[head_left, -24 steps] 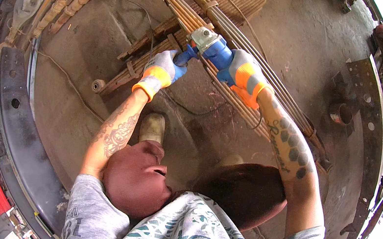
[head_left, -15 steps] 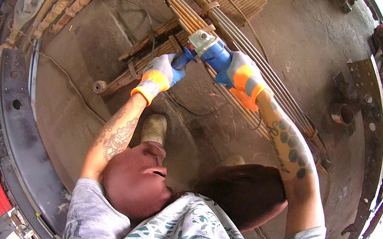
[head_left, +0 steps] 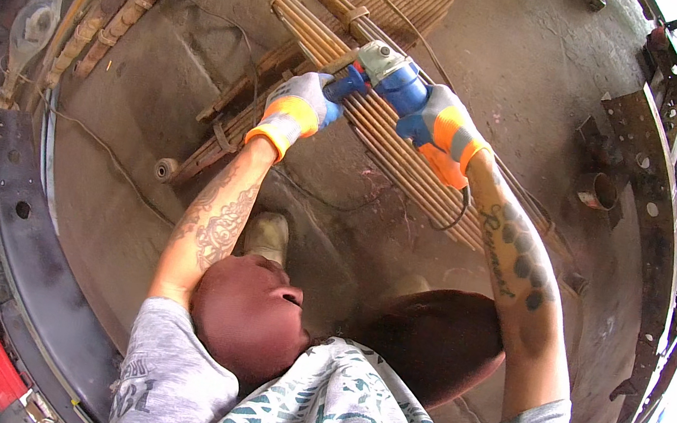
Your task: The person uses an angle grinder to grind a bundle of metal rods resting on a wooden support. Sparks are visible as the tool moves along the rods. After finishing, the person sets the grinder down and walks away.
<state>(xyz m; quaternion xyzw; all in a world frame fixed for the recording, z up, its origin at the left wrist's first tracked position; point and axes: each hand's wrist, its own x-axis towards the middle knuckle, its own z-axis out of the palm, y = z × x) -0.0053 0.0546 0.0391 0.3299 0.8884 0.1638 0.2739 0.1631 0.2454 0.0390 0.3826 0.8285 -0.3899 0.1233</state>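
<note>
A blue angle grinder [head_left: 402, 90] with a silver gear head is held out over a pack of long leaf springs [head_left: 420, 190] on the floor. My left hand [head_left: 297, 107], in a grey and orange work glove, is closed around the grinder's blue side handle [head_left: 345, 86]. Wrapped around its motor body is my right hand [head_left: 445, 129], gloved the same way. The grinder's disc is hidden beneath the head, so I cannot tell whether it touches the springs. A black cord [head_left: 463, 208] hangs down from the grinder's rear.
More leaf springs [head_left: 418, 0] lie crosswise under the pack, one ending in a rolled eye [head_left: 164, 171]. A dark steel beam [head_left: 22, 173] runs along the left. Perforated steel rails [head_left: 653, 184] and a short pipe piece [head_left: 600, 191] are at the right. Cables [head_left: 115, 156] trail over the floor.
The grinder and both hands have shifted right and slightly farther out along the springs. My view has moved a little too. The grip of both hands stays the same.
</note>
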